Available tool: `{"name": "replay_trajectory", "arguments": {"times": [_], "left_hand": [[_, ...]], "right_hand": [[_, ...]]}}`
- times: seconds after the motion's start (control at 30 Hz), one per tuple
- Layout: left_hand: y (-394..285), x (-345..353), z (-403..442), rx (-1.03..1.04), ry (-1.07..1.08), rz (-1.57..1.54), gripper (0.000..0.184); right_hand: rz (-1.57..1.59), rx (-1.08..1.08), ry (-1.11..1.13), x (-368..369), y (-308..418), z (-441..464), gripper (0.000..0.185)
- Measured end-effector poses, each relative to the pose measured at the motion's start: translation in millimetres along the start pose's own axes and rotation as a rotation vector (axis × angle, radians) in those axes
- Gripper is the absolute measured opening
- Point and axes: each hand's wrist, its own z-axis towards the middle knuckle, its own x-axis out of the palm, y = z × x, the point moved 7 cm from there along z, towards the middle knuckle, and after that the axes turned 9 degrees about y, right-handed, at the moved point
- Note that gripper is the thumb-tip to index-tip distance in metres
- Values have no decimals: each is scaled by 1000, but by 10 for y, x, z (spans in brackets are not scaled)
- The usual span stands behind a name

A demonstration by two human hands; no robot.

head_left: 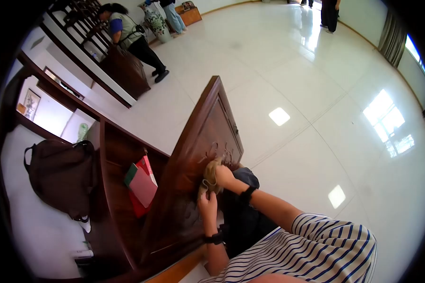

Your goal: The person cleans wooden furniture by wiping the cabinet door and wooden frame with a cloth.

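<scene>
At the door (193,141) — left hand (208,205) and right hand (225,176) hold tan cloth (210,172).

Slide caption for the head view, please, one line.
Left hand and right hand hold a crumpled tan cloth against an open, carved, dark-brown wooden cabinet door.

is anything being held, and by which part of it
A cloth: the left hand pinches its lower edge, and the right hand holds its upper right side.
</scene>
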Motion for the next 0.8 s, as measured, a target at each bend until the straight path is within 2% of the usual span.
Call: {"name": "replay_trajectory", "arguments": {"times": [0.07, 0.1, 0.17, 0.2, 0.23, 0.3, 0.33, 0.37, 0.43, 0.47, 0.5, 0.53, 0.57, 0.6, 0.67, 0.7, 0.73, 0.77, 0.8], "left_hand": [[33, -209, 50, 9, -39, -36, 32], [-156, -41, -40, 25, -54, -81, 32], [-200, -68, -354, -25, -101, -234, 32], [-177, -291, -266, 21, -186, -136, 34], [-226, -367, -268, 28, -185, -135, 34], [-304, -511, -264, -3, -206, -245, 41], [-488, -452, -365, 151, -252, -547, 40], [-518, -413, -413, 136, -237, -546, 40], [-776, -498, -482, 421, -422, -323, 37], [-842, -577, -442, 423, -416, -322, 37], [-1187, -814, -551, 591, -591, -19, 36], [-1457, -955, -666, 746, -757, 292, 36], [-1494, -1123, -646, 743, -837, 289, 35], [-1544, -1303, -595, 726, -839, 228, 36], [-1581, -1642, -480, 639, -910, 427, 35], [-1602, -1745, -434, 575, -939, 538, 36], [-1560, -1786, -405, 568, -945, 530, 36], [-1427, -1767, -232, 349, -810, 621, 33], [-1260, -1715, -75, 134, -664, 696, 32]], "right_hand": [[179, -174, -38, 97, 200, 78, 17], [130, -181, -49, -138, 52, -66, 17], [312, -365, -213, -320, 114, -561, 17], [341, -381, -226, -339, 309, -496, 17], [395, -486, -289, -512, 455, -581, 18], [506, -702, -380, -860, 761, -668, 23], [559, -784, -390, -1032, 863, -794, 27], [530, -826, -303, -1272, 1073, -960, 30], [444, -1013, -472, -1733, 1402, -1252, 33], [416, -1103, -532, -1896, 1548, -1356, 36], [415, -1102, -536, -1995, 1623, -1315, 36], [235, -1123, -624, -2050, 1719, -1310, 39], [49, -1143, -708, -2104, 1815, -1322, 43], [41, -1146, -705, -2217, 1882, -1335, 43], [-211, -857, -495, -2233, 2035, -1141, 47], [-220, -861, -489, -2141, 2053, -1058, 47], [-233, -922, -623, -2005, 2031, -945, 48], [-248, -980, -757, -1844, 1972, -820, 50], [-277, -882, -572, -1534, 1856, -522, 50]]}}
